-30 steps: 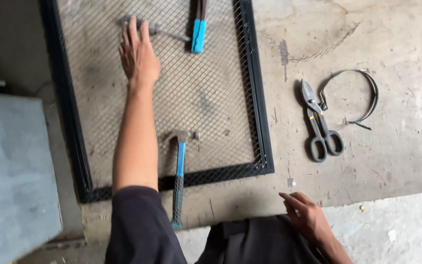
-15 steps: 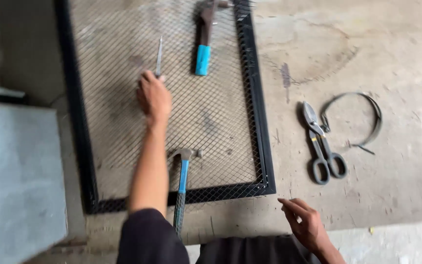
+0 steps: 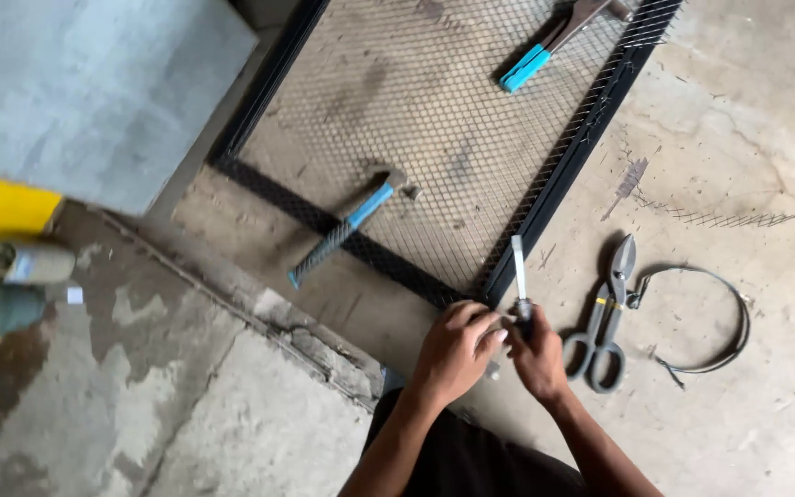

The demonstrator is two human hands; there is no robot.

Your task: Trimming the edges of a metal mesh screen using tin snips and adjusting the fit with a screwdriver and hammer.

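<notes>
Left hand (image 3: 457,348) back from mesh frame (image 3: 563,175), now meeting right hand (image 3: 537,354) at frame's near corner; both grasping slim tool (image 3: 520,281), long axis pointing away from body. Snips (image 3: 604,313) just right, on floor; hammer (image 3: 347,225) left.

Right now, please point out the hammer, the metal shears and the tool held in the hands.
hammer (image 3: 347,227): head view, handle middle.
metal shears (image 3: 605,308): head view, near pivot.
slim tool (image 3: 518,267): head view, pale shaft.

Slim pale-tipped tool (image 3: 519,276) stands upright beside mesh frame's corner (image 3: 494,293).
</notes>
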